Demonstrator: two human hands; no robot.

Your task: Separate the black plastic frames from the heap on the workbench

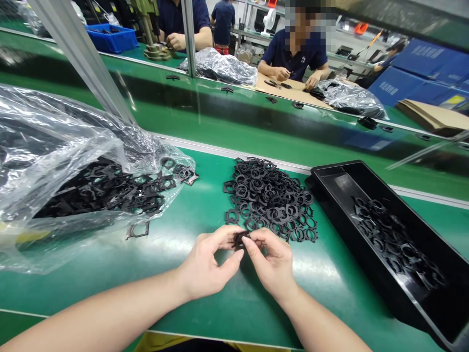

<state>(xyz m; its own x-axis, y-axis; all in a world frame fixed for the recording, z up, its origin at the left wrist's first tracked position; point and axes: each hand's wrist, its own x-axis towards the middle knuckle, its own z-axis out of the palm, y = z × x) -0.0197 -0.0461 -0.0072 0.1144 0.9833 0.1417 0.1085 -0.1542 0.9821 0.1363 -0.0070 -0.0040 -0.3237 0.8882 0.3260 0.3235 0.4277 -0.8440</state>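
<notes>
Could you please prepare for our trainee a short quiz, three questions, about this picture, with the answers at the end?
1. On which side of the pile of black parts does the black tray stand in the picture? a) left b) right
2. True or false: the left hand and the right hand meet at a small dark part.
3. Fill in: the tabletop is coloured ____.

Key: 1 b; 2 true; 3 green.
</notes>
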